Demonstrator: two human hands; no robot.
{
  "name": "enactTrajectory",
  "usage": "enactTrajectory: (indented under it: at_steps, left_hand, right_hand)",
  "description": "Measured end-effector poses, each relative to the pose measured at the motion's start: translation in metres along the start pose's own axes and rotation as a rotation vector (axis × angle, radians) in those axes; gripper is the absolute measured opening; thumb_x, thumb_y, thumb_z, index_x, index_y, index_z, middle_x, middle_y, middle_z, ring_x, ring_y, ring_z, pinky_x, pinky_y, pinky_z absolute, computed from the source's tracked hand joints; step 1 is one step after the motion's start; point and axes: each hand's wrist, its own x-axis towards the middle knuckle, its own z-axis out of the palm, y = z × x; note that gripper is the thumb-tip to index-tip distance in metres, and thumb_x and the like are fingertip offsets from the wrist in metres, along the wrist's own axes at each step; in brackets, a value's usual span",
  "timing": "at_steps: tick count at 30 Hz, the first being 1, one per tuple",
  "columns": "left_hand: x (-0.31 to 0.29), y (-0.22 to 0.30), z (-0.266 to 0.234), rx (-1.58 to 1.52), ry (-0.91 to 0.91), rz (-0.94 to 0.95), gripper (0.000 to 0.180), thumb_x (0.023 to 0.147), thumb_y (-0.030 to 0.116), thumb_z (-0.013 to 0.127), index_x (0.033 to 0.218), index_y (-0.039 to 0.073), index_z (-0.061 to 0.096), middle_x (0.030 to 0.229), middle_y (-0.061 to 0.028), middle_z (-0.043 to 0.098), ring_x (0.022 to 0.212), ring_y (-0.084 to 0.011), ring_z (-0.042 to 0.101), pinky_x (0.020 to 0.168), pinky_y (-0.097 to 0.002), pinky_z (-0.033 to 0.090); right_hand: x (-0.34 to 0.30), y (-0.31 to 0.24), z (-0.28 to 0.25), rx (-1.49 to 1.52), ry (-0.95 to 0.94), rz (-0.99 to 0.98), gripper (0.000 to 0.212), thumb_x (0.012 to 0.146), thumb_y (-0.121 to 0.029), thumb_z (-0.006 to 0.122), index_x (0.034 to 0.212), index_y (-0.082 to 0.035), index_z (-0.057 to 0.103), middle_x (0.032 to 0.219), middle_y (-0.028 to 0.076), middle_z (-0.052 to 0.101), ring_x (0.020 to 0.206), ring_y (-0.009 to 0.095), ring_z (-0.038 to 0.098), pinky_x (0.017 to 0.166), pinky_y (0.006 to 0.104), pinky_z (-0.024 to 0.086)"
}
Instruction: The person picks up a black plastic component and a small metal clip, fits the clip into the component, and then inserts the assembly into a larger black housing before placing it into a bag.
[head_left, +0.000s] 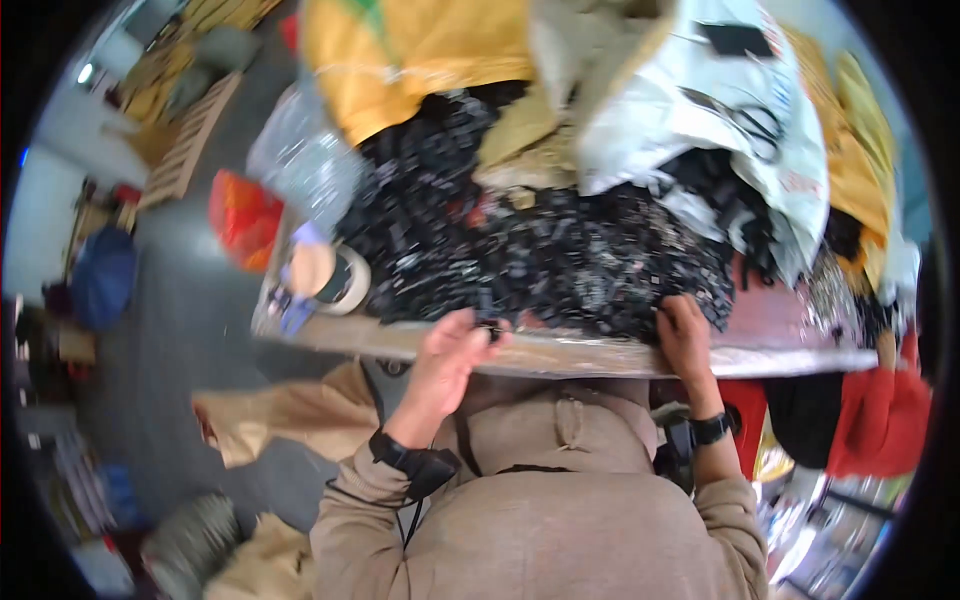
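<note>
A large heap of small black parts (560, 250) covers the table (600, 355) in front of me. My left hand (450, 360) is at the table's near edge, its fingers closed around a small black part (490, 328) at the edge of the heap. My right hand (685, 335) rests on the heap's near right side, fingers curled into the black parts; whether it grips one is blurred. Both wrists wear black bands.
A roll of tape (345, 280) and a clear plastic bag (305, 155) sit on the table's left end. Yellow (410, 50) and white (720, 110) sacks lie behind the heap. An orange bag (243, 218), a wooden pallet (190, 140) and a tan bag (270, 420) lie on the floor at left.
</note>
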Motion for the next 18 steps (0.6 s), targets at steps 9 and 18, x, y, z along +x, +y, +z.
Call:
enactTrajectory:
  at_steps: [9,18]
  left_hand:
    - [-0.083,-0.032,-0.067,0.054,0.056,0.021,0.03,0.077,0.011,0.058,0.104,0.0,0.051,0.095,-0.0079,0.058,0.086,-0.0144,0.055,0.078,-0.0254,0.042]
    - [-0.145,-0.068,-0.123,-0.111,0.117,0.061,0.027,0.077,0.013,0.059,0.101,0.002,0.053,0.091,-0.0029,0.059,0.082,-0.0086,0.054,0.074,-0.0228,0.042]
  right_hand:
    - [-0.007,0.013,0.007,-0.1,-0.037,-0.112,0.008,0.078,-0.003,0.053,0.085,-0.001,0.052,0.07,0.006,0.048,0.058,0.012,0.045,0.052,0.023,0.037]
    - [-0.014,0.027,0.017,-0.117,-0.03,-0.036,0.013,0.082,-0.012,0.052,0.087,0.0,0.052,0.072,0.006,0.053,0.062,0.012,0.049,0.059,0.0244,0.041]
